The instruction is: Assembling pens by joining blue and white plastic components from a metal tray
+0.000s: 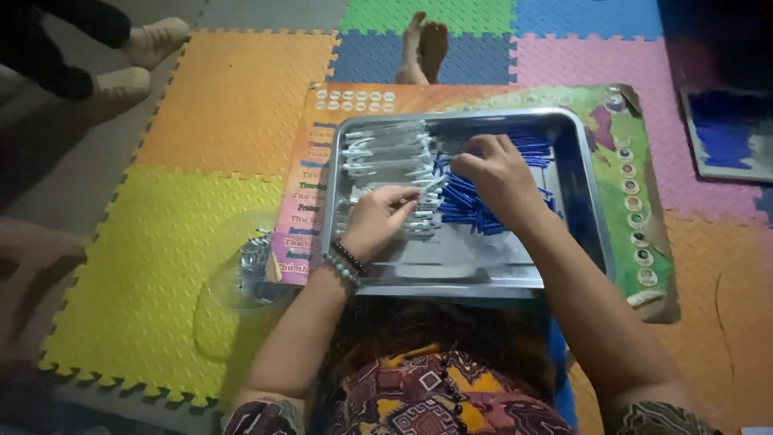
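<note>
— What are the hands doing at this moment?

— The left hand [378, 219] is pinching a thin white piece [425, 190] between the fingertips, with its tip pointing toward the right hand. The right hand [498, 171] is lying curled over the blue sticks [471, 205]; I cannot tell if it is really gripping one, because the fingers are hiding it.

— And where are these pieces lying?

— All inside a metal tray [581, 201] in front of the person. The white pieces [386, 157] are making a heap in the left half, and the blue sticks are filling the middle and the right — so each hand is working over its own heap. The blue sticks are lying with their long axis mostly across the tray, left to right, some tilted. The two hands are almost meeting at the border between the heaps.

— What is around the tray?

— It is resting on a colourful printed board [636, 161], which is lying on a floor of foam mats [161, 266]. A clear plastic lid [250, 270] with small metal parts is sitting just beside the tray's left edge. Another person's shoes [145, 56] are showing at the far left corner.
</note>
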